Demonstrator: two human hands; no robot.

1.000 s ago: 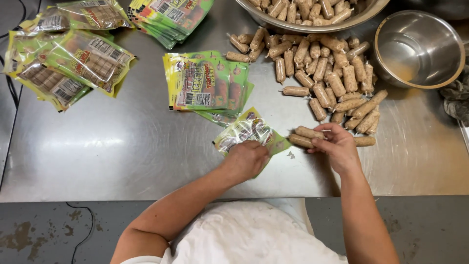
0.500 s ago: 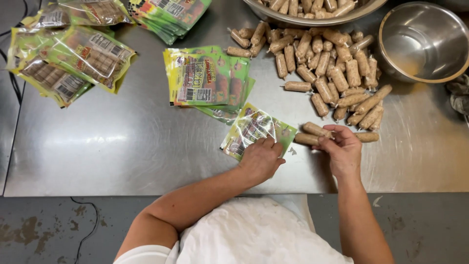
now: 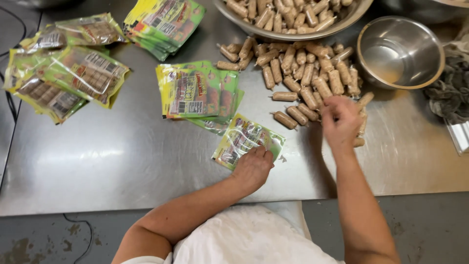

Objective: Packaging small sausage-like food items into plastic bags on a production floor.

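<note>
Table (image 3: pixel 122 161): brushed metal, dull sheen, smooth.
Pouch (image 3: pixel 244 139) under left hand (image 3: pixel 252 168): glossy clear-and-printed plastic film.
Pouch stack (image 3: pixel 195 90): same shiny film.
Sausage links (image 3: pixel 303 73): tan, casing apparently slick plastic.
Far-right small bowl (image 3: pixel 400 51): polished metal.
Rag (image 3: pixel 449 95): grey cloth, matt, crumpled.

The person wears a white garment, loose and softly creased across the front, filling the bottom middle of the view. A short white sleeve (image 3: pixel 141 259) ends high on the left arm, right at the lower edge of the picture. Both forearms are bare from the elbow down, with no watch, band or bracelet showing. The left hand (image 3: pixel 252 168) and the right hand (image 3: pixel 340 120) are bare too, ungloved, and no ring shows. The right one is slightly blurred.
</note>
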